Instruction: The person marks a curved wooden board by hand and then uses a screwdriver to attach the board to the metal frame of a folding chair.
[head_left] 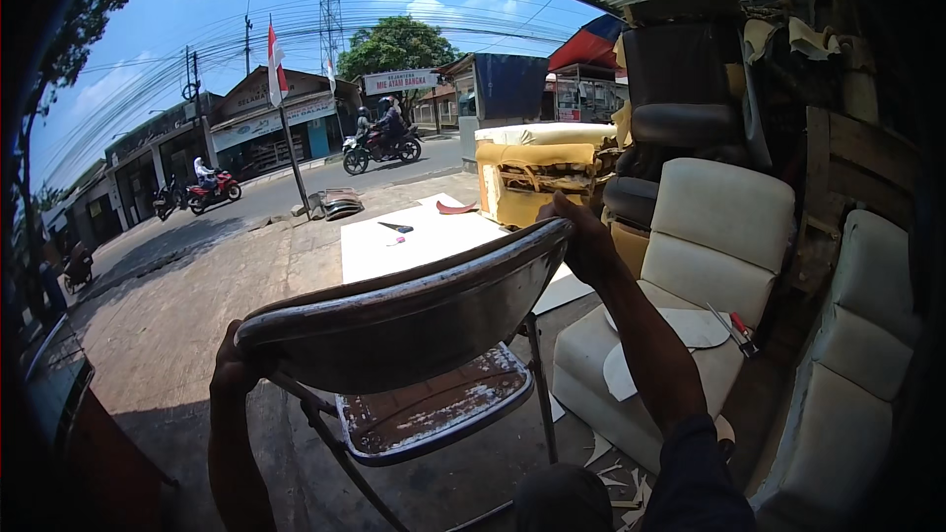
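Between my hands is a folding chair with a metal frame. Its dark, worn backrest [414, 340] faces me, and its seat [439, 404] has flaking brown and white patches. My left hand [233, 363] is wrapped round the left end of the backrest, its fingers partly hidden behind the rim. At the higher right end, my right hand [589, 244] grips the top corner. The chair's thin legs reach down towards the ground, with their lower ends partly out of sight.
Beyond the chair a white sheet [370, 254] lies on concrete, carrying dark scissors [396, 228] and a red-brown strip [455, 208]. At right, a cream padded seat [724, 212] bears white cut pieces [680, 327] and a red-handled tool [741, 325]. Scraps litter the floor; motorbikes [379, 150] pass on the road.
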`<control>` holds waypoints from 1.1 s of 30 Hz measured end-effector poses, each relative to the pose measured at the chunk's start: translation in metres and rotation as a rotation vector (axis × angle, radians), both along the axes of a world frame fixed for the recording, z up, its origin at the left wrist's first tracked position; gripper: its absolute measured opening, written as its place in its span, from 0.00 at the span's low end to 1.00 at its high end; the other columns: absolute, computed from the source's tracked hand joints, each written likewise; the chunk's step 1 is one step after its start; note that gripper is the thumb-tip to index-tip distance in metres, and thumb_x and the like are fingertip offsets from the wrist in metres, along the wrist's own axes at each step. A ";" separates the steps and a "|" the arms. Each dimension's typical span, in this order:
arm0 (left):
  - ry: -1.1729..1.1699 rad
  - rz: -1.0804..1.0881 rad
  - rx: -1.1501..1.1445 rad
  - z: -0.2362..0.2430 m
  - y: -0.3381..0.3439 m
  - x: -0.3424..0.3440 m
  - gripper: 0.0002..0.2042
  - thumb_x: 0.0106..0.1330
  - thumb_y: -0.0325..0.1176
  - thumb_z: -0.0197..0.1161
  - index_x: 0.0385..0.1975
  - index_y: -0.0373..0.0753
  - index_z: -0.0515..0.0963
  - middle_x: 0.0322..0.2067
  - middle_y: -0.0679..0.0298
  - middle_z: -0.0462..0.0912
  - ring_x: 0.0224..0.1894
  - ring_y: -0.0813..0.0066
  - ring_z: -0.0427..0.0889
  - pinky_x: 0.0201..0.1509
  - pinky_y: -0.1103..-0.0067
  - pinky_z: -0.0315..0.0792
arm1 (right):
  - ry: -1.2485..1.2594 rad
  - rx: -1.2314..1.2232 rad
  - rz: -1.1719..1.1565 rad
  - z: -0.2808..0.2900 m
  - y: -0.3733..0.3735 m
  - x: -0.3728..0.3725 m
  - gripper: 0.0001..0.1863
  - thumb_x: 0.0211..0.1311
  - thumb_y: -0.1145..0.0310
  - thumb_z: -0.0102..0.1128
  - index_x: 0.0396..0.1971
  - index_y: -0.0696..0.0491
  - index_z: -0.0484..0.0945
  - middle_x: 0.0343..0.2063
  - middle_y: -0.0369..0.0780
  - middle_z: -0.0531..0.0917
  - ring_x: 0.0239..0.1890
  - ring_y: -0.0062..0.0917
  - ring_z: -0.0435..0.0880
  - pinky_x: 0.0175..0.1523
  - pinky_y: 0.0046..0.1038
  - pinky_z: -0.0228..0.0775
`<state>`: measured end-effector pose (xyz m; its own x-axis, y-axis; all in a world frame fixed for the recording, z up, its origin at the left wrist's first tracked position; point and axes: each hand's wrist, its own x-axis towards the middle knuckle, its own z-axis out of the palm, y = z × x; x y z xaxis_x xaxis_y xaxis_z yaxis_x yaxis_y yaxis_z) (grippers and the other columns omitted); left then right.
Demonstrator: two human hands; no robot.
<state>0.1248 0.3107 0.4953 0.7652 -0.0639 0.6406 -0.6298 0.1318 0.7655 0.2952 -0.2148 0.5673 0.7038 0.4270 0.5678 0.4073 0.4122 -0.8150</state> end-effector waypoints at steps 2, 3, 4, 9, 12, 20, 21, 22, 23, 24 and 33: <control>0.036 0.022 0.100 0.014 0.000 -0.013 0.22 0.53 0.20 0.74 0.48 0.32 0.75 0.43 0.54 0.84 0.43 0.64 0.86 0.44 0.69 0.83 | -0.049 0.043 0.022 0.001 0.009 0.007 0.25 0.77 0.47 0.50 0.25 0.52 0.76 0.22 0.34 0.74 0.27 0.19 0.74 0.35 0.25 0.66; 0.071 0.078 0.184 0.022 0.004 -0.017 0.21 0.53 0.22 0.74 0.47 0.31 0.77 0.42 0.56 0.84 0.42 0.67 0.86 0.44 0.71 0.82 | -0.076 0.045 0.068 0.003 0.008 0.015 0.25 0.77 0.47 0.51 0.25 0.52 0.76 0.22 0.34 0.74 0.27 0.19 0.73 0.34 0.25 0.65; 0.103 0.102 0.232 0.026 0.004 -0.021 0.20 0.53 0.25 0.74 0.47 0.31 0.78 0.41 0.58 0.85 0.42 0.70 0.85 0.44 0.73 0.80 | -0.100 0.031 0.113 0.004 0.008 0.023 0.25 0.77 0.48 0.51 0.24 0.52 0.75 0.22 0.34 0.73 0.27 0.20 0.73 0.34 0.26 0.65; 0.155 0.071 0.266 0.033 -0.037 -0.020 0.22 0.54 0.31 0.74 0.48 0.28 0.80 0.40 0.62 0.85 0.43 0.76 0.83 0.48 0.78 0.77 | -0.111 0.132 -0.084 0.010 0.000 0.000 0.23 0.78 0.52 0.52 0.23 0.52 0.76 0.21 0.33 0.75 0.24 0.17 0.72 0.34 0.23 0.63; 0.044 -0.068 0.280 0.047 -0.048 -0.026 0.22 0.59 0.32 0.74 0.51 0.28 0.79 0.42 0.61 0.86 0.45 0.75 0.84 0.51 0.76 0.78 | -0.191 0.143 -0.093 0.003 -0.005 0.005 0.25 0.78 0.51 0.52 0.22 0.53 0.77 0.21 0.35 0.75 0.25 0.19 0.73 0.35 0.25 0.65; 0.042 -0.003 0.331 0.034 -0.044 -0.018 0.34 0.56 0.34 0.78 0.62 0.27 0.73 0.52 0.58 0.83 0.54 0.73 0.81 0.60 0.72 0.76 | -0.149 0.252 -0.159 -0.009 -0.008 0.013 0.23 0.77 0.49 0.54 0.29 0.55 0.80 0.26 0.37 0.78 0.28 0.21 0.75 0.38 0.26 0.68; 0.007 -0.062 0.319 0.036 -0.046 -0.015 0.33 0.57 0.34 0.78 0.61 0.27 0.73 0.51 0.58 0.83 0.54 0.73 0.81 0.60 0.72 0.76 | -0.165 0.265 -0.173 -0.009 -0.011 0.014 0.23 0.77 0.50 0.54 0.30 0.54 0.80 0.26 0.37 0.78 0.28 0.20 0.75 0.37 0.26 0.69; -0.019 -0.107 0.316 0.039 -0.046 -0.016 0.31 0.57 0.34 0.77 0.60 0.28 0.74 0.50 0.59 0.83 0.54 0.74 0.80 0.60 0.72 0.76 | -0.171 0.289 -0.174 -0.012 -0.008 0.016 0.23 0.77 0.50 0.54 0.30 0.54 0.80 0.26 0.37 0.78 0.28 0.20 0.75 0.37 0.25 0.69; -0.052 -0.060 0.335 0.040 -0.047 -0.018 0.30 0.57 0.34 0.77 0.58 0.28 0.75 0.48 0.59 0.83 0.52 0.74 0.80 0.58 0.73 0.76 | -0.175 0.325 -0.249 -0.017 -0.004 0.015 0.22 0.78 0.50 0.53 0.30 0.54 0.79 0.26 0.36 0.78 0.27 0.19 0.75 0.36 0.25 0.70; -0.084 -0.013 0.355 0.040 -0.048 -0.019 0.28 0.56 0.34 0.77 0.55 0.28 0.76 0.46 0.60 0.82 0.51 0.75 0.80 0.56 0.73 0.76 | -0.228 0.282 -0.228 -0.016 -0.002 0.015 0.22 0.78 0.50 0.52 0.30 0.54 0.78 0.27 0.36 0.77 0.28 0.19 0.75 0.37 0.25 0.70; -0.404 0.338 0.612 0.063 -0.059 -0.041 0.24 0.52 0.34 0.79 0.47 0.35 0.78 0.39 0.63 0.78 0.42 0.70 0.79 0.48 0.72 0.74 | -0.317 0.328 -0.168 -0.015 -0.007 0.018 0.18 0.80 0.58 0.49 0.28 0.52 0.74 0.28 0.36 0.74 0.35 0.23 0.72 0.45 0.28 0.68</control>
<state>0.0842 0.2522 0.5582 0.5230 -0.2992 0.7981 -0.8039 -0.4842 0.3453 0.3127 -0.2221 0.5520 0.5180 0.0848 0.8512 0.6974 0.5344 -0.4776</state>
